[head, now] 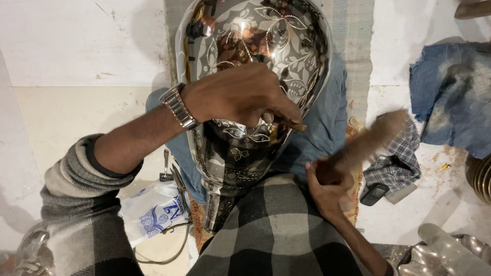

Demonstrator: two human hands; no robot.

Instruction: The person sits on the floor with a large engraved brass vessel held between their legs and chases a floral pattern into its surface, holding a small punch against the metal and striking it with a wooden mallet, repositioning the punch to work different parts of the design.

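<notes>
A large shiny metal vase [266, 46] with engraved floral patterns lies across my lap, its wide body pointing away from me. My left hand [240, 97], with a metal watch on the wrist, rests on the vase and is shut on a small chisel-like tool [292, 124] whose tip touches the metal. My right hand [327, 184] grips a wooden mallet [371, 140], raised and blurred, just right of the vase. I wear a grey checked sweater.
A blue cloth [327, 122] lies under the vase. Right of it are a checked cloth [396, 158], a small dark phone-like object [373, 193] and denim fabric [452, 92]. A printed plastic bag [151, 209] lies at lower left; more metalware [450, 253] at lower right.
</notes>
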